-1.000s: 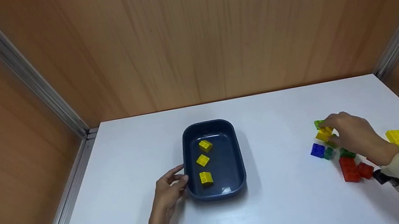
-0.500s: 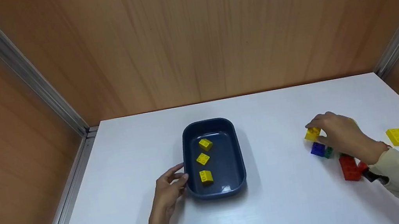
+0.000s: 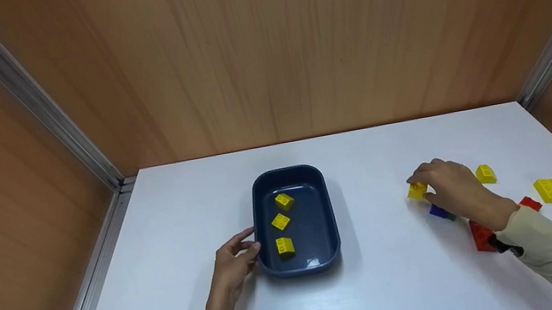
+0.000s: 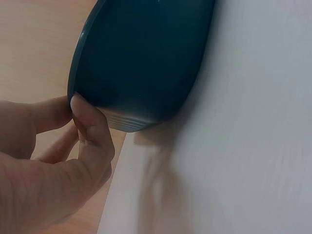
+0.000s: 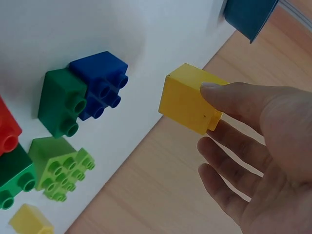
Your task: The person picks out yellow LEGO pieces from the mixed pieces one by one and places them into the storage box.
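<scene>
Head view is showing me work that I'm judging as partly done: three yellow bricks (image 3: 280, 222) are lying in the blue tray (image 3: 314, 226), which the left hand (image 3: 234, 262) is gripping at its 8 o'clock. Off at the tray's 3 o'clock, the right hand (image 3: 453, 188) is holding a fourth yellow brick (image 3: 417, 191). Farther out, two loose yellow bricks (image 3: 485, 174) are resting on the white table (image 3: 392, 274); I'm counting at least those as left. A blue brick (image 3: 437, 212) is peeking out at the right hand's 7 o'clock, a red brick (image 3: 481, 235) at its 5.

Left wrist view is showing me no bricks, but it's revealing thumb and finger pinching the tray's rim, the tray sitting at 12 o'clock.

Right wrist view is uncovering what the hand is hiding from above: a light green brick (image 5: 58, 163) at the held brick's 8 o'clock. The thumb is pinching the held brick against a fingertip I'm not seeing; the lower fingers are spreading apart.
</scene>
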Tool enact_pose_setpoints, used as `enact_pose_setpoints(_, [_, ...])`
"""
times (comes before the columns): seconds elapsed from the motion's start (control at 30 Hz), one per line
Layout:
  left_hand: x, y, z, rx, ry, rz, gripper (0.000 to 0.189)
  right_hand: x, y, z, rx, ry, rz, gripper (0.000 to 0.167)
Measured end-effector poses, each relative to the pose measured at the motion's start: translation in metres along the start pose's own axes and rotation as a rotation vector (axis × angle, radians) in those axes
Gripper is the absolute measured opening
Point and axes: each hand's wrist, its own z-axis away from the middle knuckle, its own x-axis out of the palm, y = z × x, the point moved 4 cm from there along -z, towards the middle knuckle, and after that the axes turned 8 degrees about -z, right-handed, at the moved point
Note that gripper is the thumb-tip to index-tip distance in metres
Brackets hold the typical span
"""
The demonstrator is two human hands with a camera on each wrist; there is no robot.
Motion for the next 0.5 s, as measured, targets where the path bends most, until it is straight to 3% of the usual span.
enact_pose_setpoints(0.5, [-0.002,-0.001,0.000,-0.007,-0.003,-0.034,0.043,0.005,-0.027,-0.014,-0.120,0.033,0.028,0.040])
